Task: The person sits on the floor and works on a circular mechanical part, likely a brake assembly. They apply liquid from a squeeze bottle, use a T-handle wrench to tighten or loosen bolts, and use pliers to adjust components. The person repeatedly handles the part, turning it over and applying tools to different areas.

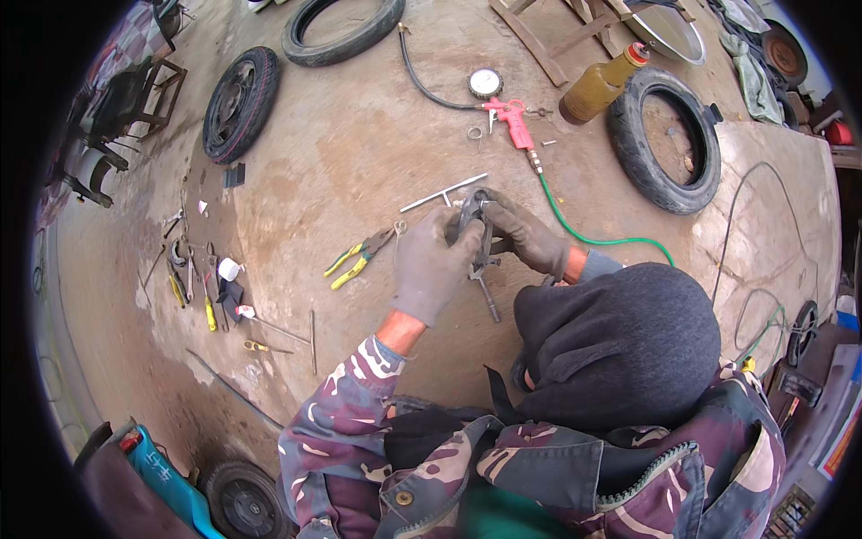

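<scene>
My left hand (435, 262), in a pale grey glove, is closed around one side of a dark metal part (470, 212). On its other side my right hand (532, 232), in a browner glove, has its fingers pressed against the same part. A grey rod (489, 300) points down below the hands; how it joins the part is partly hidden. Just beyond the hands lies a silver T-handle tool (444, 192) on the ground. Pliers (361, 257) with yellow-green grips rest to the left of my left hand, jaws toward it.
A red inflator gun (512, 119) with gauge (485, 83) and green hose (579, 235) lies ahead. Beside it are a yellowish bottle (600, 88) and a tyre (621, 135). A wheel (241, 106) and several hand tools, including a screwdriver (210, 313), are left. Rounded dark grey cloth (620, 350) rises near my right arm.
</scene>
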{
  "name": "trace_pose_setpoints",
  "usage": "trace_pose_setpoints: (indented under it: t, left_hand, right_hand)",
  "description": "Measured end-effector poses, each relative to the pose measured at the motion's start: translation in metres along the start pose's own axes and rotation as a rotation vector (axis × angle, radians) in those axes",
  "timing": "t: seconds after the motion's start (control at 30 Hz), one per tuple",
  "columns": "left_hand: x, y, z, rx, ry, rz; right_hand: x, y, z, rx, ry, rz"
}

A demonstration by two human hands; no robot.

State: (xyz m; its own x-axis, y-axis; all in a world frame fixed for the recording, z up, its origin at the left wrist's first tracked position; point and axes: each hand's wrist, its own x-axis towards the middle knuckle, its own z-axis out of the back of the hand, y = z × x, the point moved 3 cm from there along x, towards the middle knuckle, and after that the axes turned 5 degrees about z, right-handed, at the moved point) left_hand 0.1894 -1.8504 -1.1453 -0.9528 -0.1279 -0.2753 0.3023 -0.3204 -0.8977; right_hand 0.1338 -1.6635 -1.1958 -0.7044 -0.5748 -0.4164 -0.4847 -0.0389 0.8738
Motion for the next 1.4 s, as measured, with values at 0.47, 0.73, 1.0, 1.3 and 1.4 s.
trace_pose_setpoints:
  t: [0.47, 0.73, 1.0, 1.3, 1.4]
  left_hand:
    - [0.096, 0.023, 0.010, -0.245, 0.063, 0.185]
    - [0.187, 0.069, -0.064, 0.319, -0.148, 0.209]
    - [0.218, 0.060, -0.098, 0.612, -0.118, 0.238]
    - [0.205, 0.065, -0.100, 0.468, -0.137, 0.145]
    - [0.184, 0.073, -0.083, 0.113, -0.032, 0.178]
  right_hand:
    - [0.008, -0.010, 0.063, 1.006, 0.297, -0.018]
    - [0.007, 0.008, 0.084, 1.207, 0.401, -0.023]
    - [-0.006, 0.012, 0.095, 1.349, 0.446, -0.064]
    - [-0.005, 0.017, 0.095, 1.274, 0.428, -0.070]
    - [-0.007, 0.020, 0.093, 1.127, 0.353, -0.098]
